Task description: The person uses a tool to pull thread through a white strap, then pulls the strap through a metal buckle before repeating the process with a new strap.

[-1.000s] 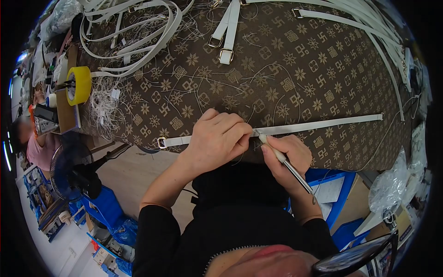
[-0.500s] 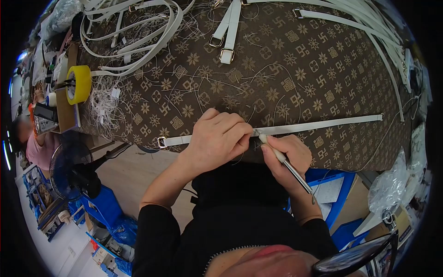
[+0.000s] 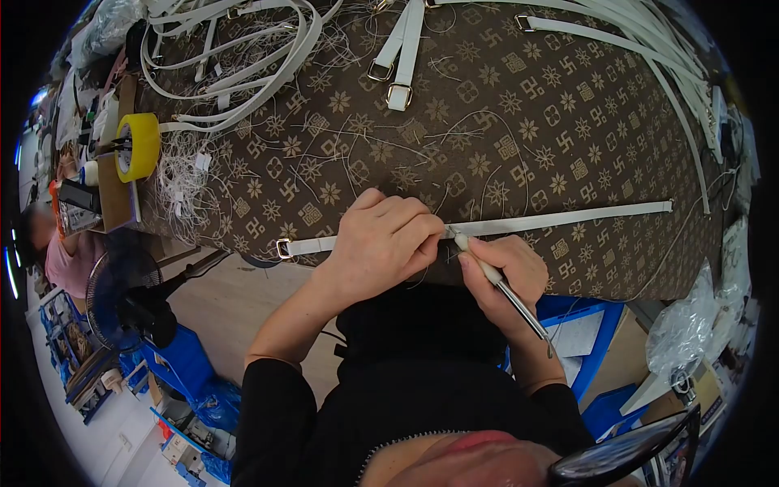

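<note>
A white strap (image 3: 568, 219) with a metal buckle (image 3: 283, 249) at its left end lies across the patterned brown cloth (image 3: 552, 146). Over the strap's left half is my left hand (image 3: 385, 243), its fingers curled down and pinching the strap. My right hand (image 3: 507, 276) is wrapped round a thin tool (image 3: 523, 307) with a pale grip and a metal shaft. The tool's pale end touches or nearly touches the strap just right of my left fingers. What lies under my left fingertips is hidden.
Coiled white straps (image 3: 300, 57), loose threads (image 3: 191, 183) and yellow tape (image 3: 138, 148) lie at the left. Two buckled straps (image 3: 402, 61) are at the top middle, more straps (image 3: 665, 57) at the right. A fan (image 3: 126, 296) and a person in pink (image 3: 71, 260) are at far left.
</note>
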The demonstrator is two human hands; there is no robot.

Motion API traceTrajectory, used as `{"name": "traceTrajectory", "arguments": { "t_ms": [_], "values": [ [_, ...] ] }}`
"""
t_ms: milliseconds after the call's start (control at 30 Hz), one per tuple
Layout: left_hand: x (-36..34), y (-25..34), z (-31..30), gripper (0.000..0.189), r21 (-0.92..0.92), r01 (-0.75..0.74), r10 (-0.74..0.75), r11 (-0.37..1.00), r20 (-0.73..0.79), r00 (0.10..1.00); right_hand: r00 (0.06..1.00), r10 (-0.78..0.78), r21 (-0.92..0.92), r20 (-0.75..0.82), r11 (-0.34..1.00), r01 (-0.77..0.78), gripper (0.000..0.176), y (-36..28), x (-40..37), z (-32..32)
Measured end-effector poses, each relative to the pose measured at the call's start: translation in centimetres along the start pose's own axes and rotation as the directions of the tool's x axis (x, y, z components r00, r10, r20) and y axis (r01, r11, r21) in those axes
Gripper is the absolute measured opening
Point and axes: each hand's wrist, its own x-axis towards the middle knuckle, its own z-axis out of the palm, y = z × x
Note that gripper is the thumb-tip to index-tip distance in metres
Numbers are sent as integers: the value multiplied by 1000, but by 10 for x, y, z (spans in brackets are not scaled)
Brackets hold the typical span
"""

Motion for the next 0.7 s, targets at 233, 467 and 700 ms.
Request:
{"name": "traceTrajectory", "arguments": {
  "t_ms": [233,467,700],
  "values": [
    [0,0,-1,25,-1,1,-1,1000,0,1000,1000,-24,4,-7,1000,24,25,2,0,0],
    [1,0,-1,25,-5,8,-8,1000,14,1000,999,-38,20,-10,999,39,25,3,0,0],
    [0,-1,0,26,-18,8,-8,1000,0,1000,1000,-26,13,-4,1000,26,24,2,-1,0]
  ]
}}
